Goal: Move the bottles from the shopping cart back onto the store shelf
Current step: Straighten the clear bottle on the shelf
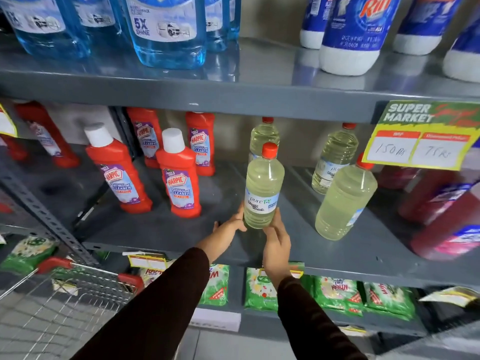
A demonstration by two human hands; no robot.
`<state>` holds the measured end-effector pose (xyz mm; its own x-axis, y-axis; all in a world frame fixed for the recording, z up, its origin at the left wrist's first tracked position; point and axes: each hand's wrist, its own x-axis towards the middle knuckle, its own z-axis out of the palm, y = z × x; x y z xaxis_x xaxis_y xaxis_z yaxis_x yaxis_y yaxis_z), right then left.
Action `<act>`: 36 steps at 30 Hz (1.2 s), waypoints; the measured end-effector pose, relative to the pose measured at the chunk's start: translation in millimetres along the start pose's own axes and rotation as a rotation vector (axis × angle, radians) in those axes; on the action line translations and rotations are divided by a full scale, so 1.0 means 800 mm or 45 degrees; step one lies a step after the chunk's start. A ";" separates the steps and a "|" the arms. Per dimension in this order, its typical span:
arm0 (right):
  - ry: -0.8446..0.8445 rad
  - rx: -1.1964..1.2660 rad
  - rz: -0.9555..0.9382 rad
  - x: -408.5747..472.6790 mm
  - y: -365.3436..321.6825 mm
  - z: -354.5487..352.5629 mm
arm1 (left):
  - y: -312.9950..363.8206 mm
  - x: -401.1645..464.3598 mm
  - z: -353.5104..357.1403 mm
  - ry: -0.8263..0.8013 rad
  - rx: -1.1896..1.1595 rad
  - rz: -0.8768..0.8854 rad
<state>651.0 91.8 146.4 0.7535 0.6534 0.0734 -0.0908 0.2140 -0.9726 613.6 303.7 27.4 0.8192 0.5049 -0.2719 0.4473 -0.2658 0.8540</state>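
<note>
A clear bottle of pale yellow liquid with a red cap (pixel 263 187) stands upright on the grey middle shelf (pixel 161 235). My left hand (pixel 226 232) touches its lower left side and my right hand (pixel 276 240) wraps its base from the right. Behind it stands another such bottle (pixel 264 136), and two more (pixel 345 201) (pixel 335 157) stand to the right. The wire shopping cart (pixel 65 294) with red handle ends sits at the lower left; whether any bottles lie in it is hidden.
Red Harpic bottles (pixel 179 175) stand left of the held bottle. Blue cleaner bottles (pixel 166 29) and white-and-blue Rin bottles (pixel 355 35) fill the upper shelf. A yellow price tag (pixel 420 149) hangs at right. Green detergent packs (pixel 335 292) lie on the lower shelf.
</note>
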 end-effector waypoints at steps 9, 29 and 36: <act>0.168 0.079 0.014 -0.015 -0.041 -0.084 | 0.154 -0.249 0.072 0.826 -0.795 0.180; 0.467 0.290 0.145 0.090 -0.040 -0.222 | 0.296 -0.060 0.192 0.115 -0.841 0.030; 0.259 0.179 0.155 0.089 -0.041 -0.227 | 0.288 -0.089 0.228 0.301 -1.016 -0.061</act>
<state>825.9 -0.2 143.8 0.8454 0.5244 -0.1019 -0.2676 0.2505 -0.9304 723.6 56.7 162.7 0.6689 0.6837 -0.2918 0.0180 0.3775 0.9258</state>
